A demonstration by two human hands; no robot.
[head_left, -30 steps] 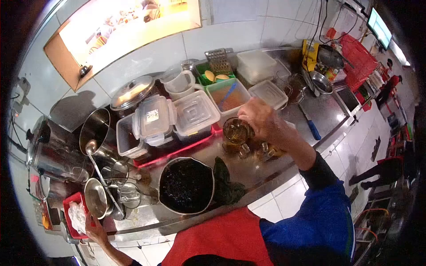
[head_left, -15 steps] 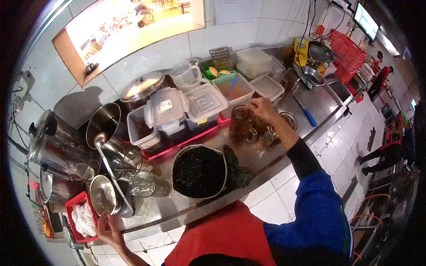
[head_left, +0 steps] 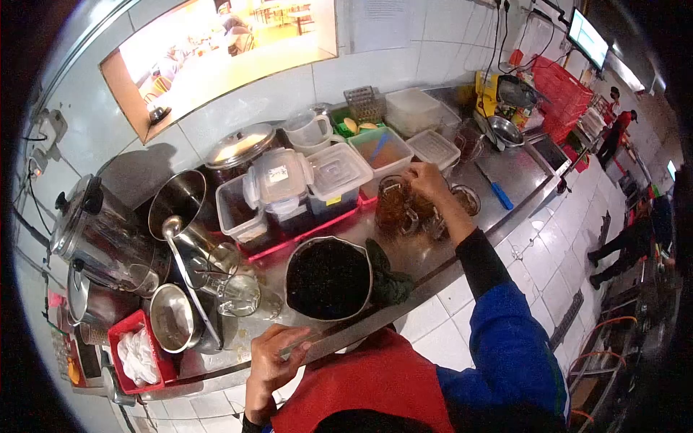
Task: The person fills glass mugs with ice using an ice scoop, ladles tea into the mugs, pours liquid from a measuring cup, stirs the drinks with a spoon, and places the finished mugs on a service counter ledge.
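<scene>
My right hand (head_left: 430, 182) is closed, fingertips down, above several glass mugs of brown drink at the right of the counter. The nearest is a glass mug (head_left: 393, 206) to its left; another mug (head_left: 465, 198) stands to its right. What the fingers pinch is too small to make out. My left hand (head_left: 274, 357) is off the counter's front edge, fingers curved and apart from the thumb, with nothing visible in it. Above it stands a pot (head_left: 328, 278) of dark contents, a dark green cloth (head_left: 390, 278) against its right side. Empty-looking glass mugs (head_left: 238, 294) lie left of the pot.
Lidded plastic boxes (head_left: 339, 169) stand in a red tray behind the pot. A long ladle (head_left: 191, 281), a metal bowl (head_left: 173, 317) and a red basket (head_left: 148, 350) with white plastic are at left. A blue-handled tool (head_left: 502, 196) lies at right. People (head_left: 621, 137) stand far right.
My left hand has moved right, from beside the red basket to in front of the pot. My right hand stays over the mugs. The view has shifted slightly.
</scene>
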